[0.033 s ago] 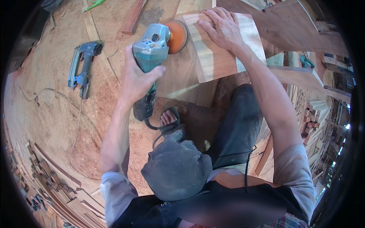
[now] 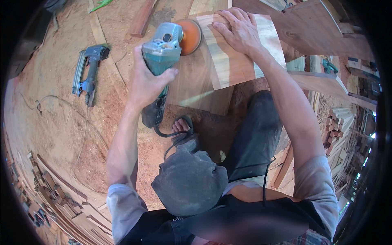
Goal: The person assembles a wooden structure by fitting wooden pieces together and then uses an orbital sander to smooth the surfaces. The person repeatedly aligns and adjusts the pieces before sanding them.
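Note:
My left hand [image 2: 148,87] is wrapped round the body of a teal and grey angle sander [image 2: 160,57]. Its round orange disc [image 2: 190,37] faces the left edge of a pale and reddish wooden panel [image 2: 230,67]; whether the disc touches that edge I cannot tell. On top of the panel rests my right hand [image 2: 240,32], fingers spread and holding nothing. Beneath the panel and the disc lies a wider brown board [image 2: 200,92]. From the sander's dark rear end a black cord [image 2: 163,134] runs back toward my foot.
A nail gun [image 2: 93,67] with a thin hose lies on the dusty floor to the left. Large wooden panels [image 2: 306,24] stand at the far right. Stacked wood strips [image 2: 337,126] lie at right, more offcuts [image 2: 53,188] at lower left. My bent knee [image 2: 261,110] is close by.
The sander and my left hand have shifted very slightly, the disc moving a little away from me and to the right. My right hand and the panel stay in place.

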### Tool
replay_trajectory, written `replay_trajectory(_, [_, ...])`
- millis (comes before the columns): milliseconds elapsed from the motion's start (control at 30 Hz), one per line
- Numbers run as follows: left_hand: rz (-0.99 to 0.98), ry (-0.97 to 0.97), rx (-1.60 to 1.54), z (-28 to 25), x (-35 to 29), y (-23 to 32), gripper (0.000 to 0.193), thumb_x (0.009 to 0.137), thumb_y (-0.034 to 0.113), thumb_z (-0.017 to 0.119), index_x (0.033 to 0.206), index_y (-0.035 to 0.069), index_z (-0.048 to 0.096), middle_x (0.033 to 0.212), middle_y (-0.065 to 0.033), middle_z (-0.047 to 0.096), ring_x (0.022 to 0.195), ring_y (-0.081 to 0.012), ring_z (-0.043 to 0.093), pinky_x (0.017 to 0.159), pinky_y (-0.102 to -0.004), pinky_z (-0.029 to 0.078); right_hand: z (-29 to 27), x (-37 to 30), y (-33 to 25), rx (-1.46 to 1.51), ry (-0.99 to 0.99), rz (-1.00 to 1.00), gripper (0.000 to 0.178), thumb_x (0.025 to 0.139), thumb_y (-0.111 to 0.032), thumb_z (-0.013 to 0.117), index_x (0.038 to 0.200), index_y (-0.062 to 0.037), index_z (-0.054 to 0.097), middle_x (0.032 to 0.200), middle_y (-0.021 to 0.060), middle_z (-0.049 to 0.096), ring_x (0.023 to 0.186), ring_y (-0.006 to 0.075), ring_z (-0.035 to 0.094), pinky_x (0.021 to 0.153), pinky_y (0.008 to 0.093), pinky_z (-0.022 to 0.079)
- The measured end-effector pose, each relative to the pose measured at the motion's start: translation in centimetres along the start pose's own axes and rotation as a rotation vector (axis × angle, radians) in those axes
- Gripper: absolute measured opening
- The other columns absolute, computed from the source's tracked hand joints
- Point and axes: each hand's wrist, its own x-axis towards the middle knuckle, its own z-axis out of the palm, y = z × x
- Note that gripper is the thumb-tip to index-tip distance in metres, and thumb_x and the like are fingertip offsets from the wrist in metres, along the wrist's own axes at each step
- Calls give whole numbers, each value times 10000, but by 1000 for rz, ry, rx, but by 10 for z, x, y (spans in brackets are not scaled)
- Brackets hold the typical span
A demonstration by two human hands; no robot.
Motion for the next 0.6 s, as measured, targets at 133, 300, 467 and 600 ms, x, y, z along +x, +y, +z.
replay_trajectory(133, [33, -9, 61, -2, 25, -7, 938, 778, 231, 925, 1504, 24, 369, 1310, -229, 685, 1236, -330, 689, 1070, -446, 536, 4, 2, -1, -9, 17, -11, 581, 1016, -620, 613, 1365, -167, 714, 1374, 88, 677, 1399, 255, 539, 1186, 497, 300])
replay_trajectory(300, [-35, -83, 65, 0, 23, 0, 937, 769, 218, 894, 1511, 17, 359, 1319, -233, 676, 1238, -339, 686, 1076, -448, 534, -6, 5, -9, 33, 51, -5, 553, 987, -554, 658, 1302, -105, 729, 1309, 123, 684, 1340, 302, 568, 1148, 496, 360])
replay_trajectory(467, [-66, -117, 69, 3, 2, 10, 944, 746, 191, 868, 1516, 12, 354, 1313, -238, 673, 1227, -351, 689, 1071, -456, 536, -15, 8, -16, 121, -28, 23, 498, 961, -458, 715, 1230, -38, 715, 1265, 167, 658, 1331, 362, 543, 1145, 506, 361])
replay_trajectory(600, [-81, -173, 71, 3, -18, 11, 1008, 730, 134, 875, 1564, 38, 317, 1374, -182, 577, 1292, -285, 604, 1145, -437, 476, -16, 10, -18, 117, -32, 32, 500, 964, -460, 712, 1230, -37, 707, 1245, 165, 665, 1305, 357, 562, 1127, 503, 376])
